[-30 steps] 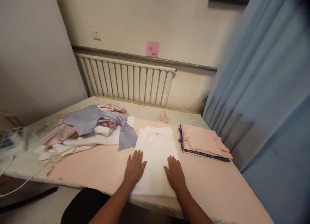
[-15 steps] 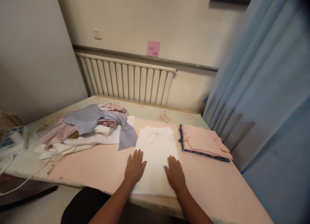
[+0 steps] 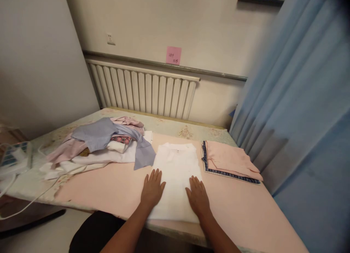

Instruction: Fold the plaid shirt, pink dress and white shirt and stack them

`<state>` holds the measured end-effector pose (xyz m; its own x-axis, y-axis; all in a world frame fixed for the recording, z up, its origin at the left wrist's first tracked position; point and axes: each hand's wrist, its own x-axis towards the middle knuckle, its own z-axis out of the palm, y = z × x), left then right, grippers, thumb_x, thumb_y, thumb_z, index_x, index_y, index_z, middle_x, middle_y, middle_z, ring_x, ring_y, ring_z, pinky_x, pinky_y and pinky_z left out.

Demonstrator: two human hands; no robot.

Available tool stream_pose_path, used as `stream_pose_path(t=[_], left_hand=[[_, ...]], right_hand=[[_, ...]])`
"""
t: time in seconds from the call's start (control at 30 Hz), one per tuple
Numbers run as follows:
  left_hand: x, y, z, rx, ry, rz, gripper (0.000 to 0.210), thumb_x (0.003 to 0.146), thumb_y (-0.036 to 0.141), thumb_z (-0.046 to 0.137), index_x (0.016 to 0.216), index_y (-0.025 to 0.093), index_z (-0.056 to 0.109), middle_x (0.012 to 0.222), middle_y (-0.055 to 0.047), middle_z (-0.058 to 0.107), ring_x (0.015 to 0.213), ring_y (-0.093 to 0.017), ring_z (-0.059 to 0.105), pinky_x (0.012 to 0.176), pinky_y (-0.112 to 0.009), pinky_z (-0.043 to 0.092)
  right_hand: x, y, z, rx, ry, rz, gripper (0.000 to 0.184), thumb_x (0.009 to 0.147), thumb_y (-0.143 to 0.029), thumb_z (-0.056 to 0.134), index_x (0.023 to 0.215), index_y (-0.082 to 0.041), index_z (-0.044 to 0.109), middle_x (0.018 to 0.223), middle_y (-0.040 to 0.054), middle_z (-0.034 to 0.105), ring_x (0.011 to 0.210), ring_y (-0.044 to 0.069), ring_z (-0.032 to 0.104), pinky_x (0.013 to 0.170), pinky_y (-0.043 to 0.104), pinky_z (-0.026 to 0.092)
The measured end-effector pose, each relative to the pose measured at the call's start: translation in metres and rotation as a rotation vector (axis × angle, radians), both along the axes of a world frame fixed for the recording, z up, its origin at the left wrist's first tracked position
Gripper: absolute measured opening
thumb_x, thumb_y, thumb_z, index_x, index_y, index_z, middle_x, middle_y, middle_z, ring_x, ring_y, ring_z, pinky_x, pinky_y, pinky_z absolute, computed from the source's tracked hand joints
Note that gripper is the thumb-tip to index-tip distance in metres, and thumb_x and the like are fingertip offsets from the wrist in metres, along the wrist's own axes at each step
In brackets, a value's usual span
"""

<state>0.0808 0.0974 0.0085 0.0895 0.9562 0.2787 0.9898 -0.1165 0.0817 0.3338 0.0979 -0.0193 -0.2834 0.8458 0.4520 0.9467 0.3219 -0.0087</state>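
A white shirt (image 3: 176, 183), folded into a long rectangle with its neckline at the far end, lies flat on the pink cloth (image 3: 109, 189) that covers the table. My left hand (image 3: 152, 189) rests palm down on the shirt's left edge, fingers stretched forward. On the right edge lies my right hand (image 3: 198, 196), also flat with its fingers extended. Neither hand grips the fabric.
To the left is a loose heap of clothes (image 3: 95, 136) in blue, pink and white. Folded garments (image 3: 232, 158) are stacked at the right, a pink one on top. A white cord (image 3: 35, 199) crosses the left edge. A blue curtain (image 3: 295, 111) hangs at right, a radiator (image 3: 142, 89) behind.
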Motion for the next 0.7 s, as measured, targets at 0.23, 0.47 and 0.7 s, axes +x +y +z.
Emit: stream_pose_path(t=[0.23,0.47,0.7], left_hand=[[0.0009,-0.0009,0.0030,-0.024,-0.007,0.005,0.054,0.095,0.041,0.031,0.142,0.017,0.041,0.150,-0.009,0.038,0.141,-0.027,0.028,0.113,-0.051,0.023],[0.0013,-0.0007,0.0040,-0.029,-0.012,0.004,0.054,0.095,0.041,0.031,0.142,0.017,0.041,0.150,-0.009,0.038,0.141,-0.027,0.028,0.112,-0.052,0.023],[0.0000,-0.0003,0.0000,0.014,-0.027,-0.006,0.053,0.095,0.042,0.031,0.141,0.018,0.043,0.148,-0.010,0.041,0.140,-0.028,0.030,0.112,-0.051,0.024]], right_hand=[[0.0005,0.0001,-0.0007,-0.002,0.012,0.006,0.048,0.099,-0.039,0.033,0.133,-0.010,0.051,0.141,0.0138,0.048,0.135,0.028,0.039,0.112,0.046,0.027],[0.0001,-0.0002,0.0017,-0.021,0.032,0.008,0.048,0.098,-0.039,0.034,0.133,-0.011,0.051,0.142,0.0142,0.047,0.135,0.028,0.038,0.112,0.046,0.027],[0.0001,0.0002,0.0011,-0.013,0.028,0.017,0.049,0.099,-0.039,0.032,0.133,-0.010,0.051,0.141,0.0140,0.048,0.135,0.028,0.039,0.111,0.047,0.028]])
